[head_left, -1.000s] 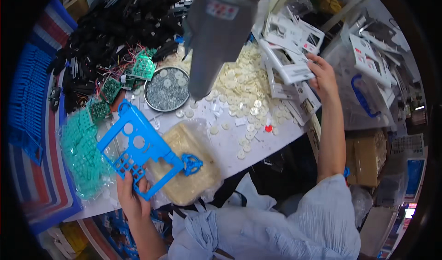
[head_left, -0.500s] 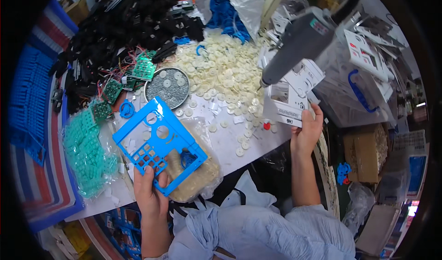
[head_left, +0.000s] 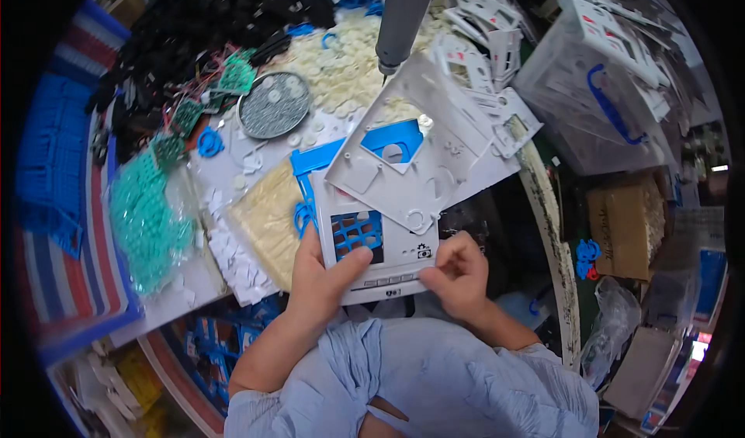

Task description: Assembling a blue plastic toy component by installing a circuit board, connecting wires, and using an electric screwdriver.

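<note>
A white plastic panel (head_left: pixel 403 261) with a rectangular window and black printed symbols lies over a blue plastic frame (head_left: pixel 314 155). My left hand (head_left: pixel 318 271) grips both along their lower left side, the thumb on top of the white panel. My right hand (head_left: pixel 464 275) is at the lower right corner, fingers curled and thumb against the panel's edge. A second white shell (head_left: pixel 427 128) rests at an angle across the upper part of the stack. Above it hangs a grey electric screwdriver (head_left: pixel 400 31), its tip close to the shell's upper edge.
A round tin of small metal parts (head_left: pixel 273 108) stands beside many cream discs (head_left: pixel 337 69). Black parts (head_left: pixel 202 34) are heaped at the far left. Bagged green keypads (head_left: pixel 147 213) lie left. More white panels (head_left: pixel 512 120) and a clear bin (head_left: pixel 590 120) stand right.
The white panels have come left from the right side and now lie over the blue frame. Both hands have drawn together at the front. The screwdriver has swung left.
</note>
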Available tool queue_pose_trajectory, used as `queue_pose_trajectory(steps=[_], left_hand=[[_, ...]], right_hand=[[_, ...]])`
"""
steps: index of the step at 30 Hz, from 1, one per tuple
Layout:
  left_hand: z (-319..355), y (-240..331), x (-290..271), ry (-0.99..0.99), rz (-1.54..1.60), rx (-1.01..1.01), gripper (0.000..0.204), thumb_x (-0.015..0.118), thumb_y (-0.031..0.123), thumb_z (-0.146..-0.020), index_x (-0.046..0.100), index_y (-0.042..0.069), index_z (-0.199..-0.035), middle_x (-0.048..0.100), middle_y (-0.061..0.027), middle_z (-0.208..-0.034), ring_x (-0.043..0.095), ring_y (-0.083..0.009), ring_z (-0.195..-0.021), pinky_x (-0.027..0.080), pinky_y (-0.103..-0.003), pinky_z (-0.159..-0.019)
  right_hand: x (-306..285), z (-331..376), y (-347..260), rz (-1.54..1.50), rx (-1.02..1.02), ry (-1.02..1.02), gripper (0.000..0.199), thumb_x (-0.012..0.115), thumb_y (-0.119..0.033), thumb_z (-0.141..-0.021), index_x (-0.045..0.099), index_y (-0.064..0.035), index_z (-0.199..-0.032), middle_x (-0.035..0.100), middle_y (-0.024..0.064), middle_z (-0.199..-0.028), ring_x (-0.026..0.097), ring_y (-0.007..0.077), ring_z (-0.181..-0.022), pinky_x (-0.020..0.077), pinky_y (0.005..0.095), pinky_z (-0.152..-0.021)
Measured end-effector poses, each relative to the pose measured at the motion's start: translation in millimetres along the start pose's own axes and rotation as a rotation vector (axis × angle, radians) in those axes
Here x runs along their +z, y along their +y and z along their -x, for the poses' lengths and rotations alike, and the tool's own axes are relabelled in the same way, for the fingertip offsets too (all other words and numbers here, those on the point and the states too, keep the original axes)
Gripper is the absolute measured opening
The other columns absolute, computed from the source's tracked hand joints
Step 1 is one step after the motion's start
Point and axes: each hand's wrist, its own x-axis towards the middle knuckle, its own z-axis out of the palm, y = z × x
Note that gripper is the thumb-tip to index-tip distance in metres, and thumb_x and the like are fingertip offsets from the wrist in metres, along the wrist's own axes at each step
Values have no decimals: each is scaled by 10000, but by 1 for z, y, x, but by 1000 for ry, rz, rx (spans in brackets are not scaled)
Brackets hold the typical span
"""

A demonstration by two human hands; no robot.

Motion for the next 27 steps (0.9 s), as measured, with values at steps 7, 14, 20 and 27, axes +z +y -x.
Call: queue_pose_trajectory(steps=[7, 14, 20, 27], left_hand=[[22, 4, -15, 62, 38, -148, 480, 611, 41, -939, 442, 29, -1388, 641, -105, -1212, 662, -187, -1054, 553, -348, -908], [21, 5, -12, 64, 136, -266, 461, 599, 23, -955, 456, 34, -1393, 631, -95, -1226, 629, -181, -1107, 529, -350, -947], [16, 1, -13, 48, 117, -282, 452, 580, 3, -963, 454, 35, -1395, 629, -93, -1224, 621, -177, -1114, 525, -355, -956], [14, 1, -10, 50, -187, -105, 435, 606, 23, -950, 465, 20, -1362, 644, -102, -1183, 651, -187, -1023, 518, -329, -910]], right_hand=[[-13, -88, -29, -438, 230, 393, 401, 668, -186, -968, 506, 23, -1270, 654, 101, -857, 576, 94, -567, 384, 186, -441], [-40, -109, -15, -403, 190, -6, 361, 650, -144, -975, 561, 56, -1262, 661, 81, -780, 503, 44, -448, 346, 161, -348], [-46, -100, 16, -638, 290, 60, 397, 642, -164, -985, 537, 62, -1293, 680, 105, -829, 503, 40, -430, 356, 151, -320], [-62, -97, 24, -534, 178, 5, 494, 736, -191, -912, 553, 55, -1300, 697, 111, -874, 585, 79, -518, 447, 181, -409]])
